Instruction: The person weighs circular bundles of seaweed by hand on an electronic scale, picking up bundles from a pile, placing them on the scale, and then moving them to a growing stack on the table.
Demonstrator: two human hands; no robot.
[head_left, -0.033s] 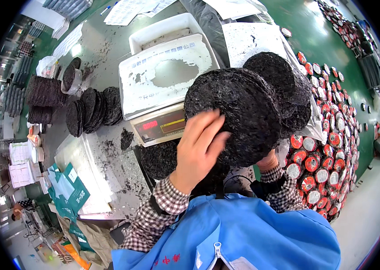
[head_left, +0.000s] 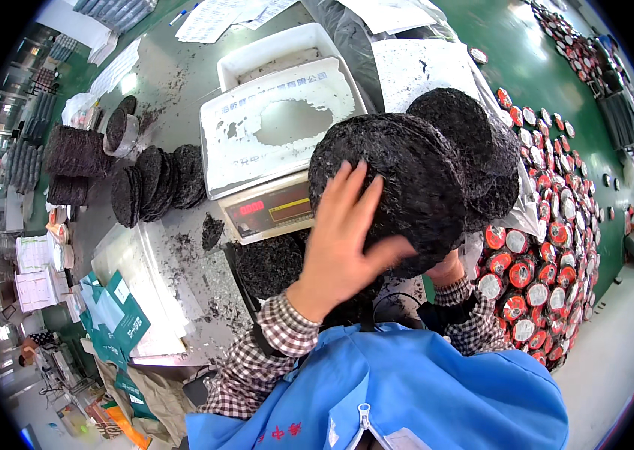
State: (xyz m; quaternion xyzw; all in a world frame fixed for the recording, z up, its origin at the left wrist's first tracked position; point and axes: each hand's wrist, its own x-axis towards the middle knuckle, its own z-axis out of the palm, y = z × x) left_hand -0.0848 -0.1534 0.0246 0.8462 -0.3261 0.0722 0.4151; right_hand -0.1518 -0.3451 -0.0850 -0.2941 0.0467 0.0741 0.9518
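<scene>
**Both hands on stack of dark discs, held up over scale**

Left hand: fingers spread flat, palm pressed against the near face of a stack of dark discs — round, flat, rough-textured, black. No pinch, just an open-palm press from the person's side

Right hand: mostly hidden under the stack, only a bit of knuckle and wrist visible below the lower edge. Looks like it supports from beneath; cannot tell whether fingers are curled or flat

The stack is off the surface, tilted toward the camera, sitting between the two hands, in front of and partly covering the scale. More discs of the same kind fan out behind it to the upper right

Around it:
- weighing scale, white worn platter on top, lit display panel on its front edge, just left of the stack
- white tray right behind the scale
- row of dark discs standing on edge on the surface, left of the scale, well apart from the hands
- loose dark crumbs on the metal surface near the scale's front corner
- green packets at lower left edge of the surface
- lots of round red-and-white lids laid out on the green floor to the right

Checked sleeves, blue apron in the lower frame
</scene>
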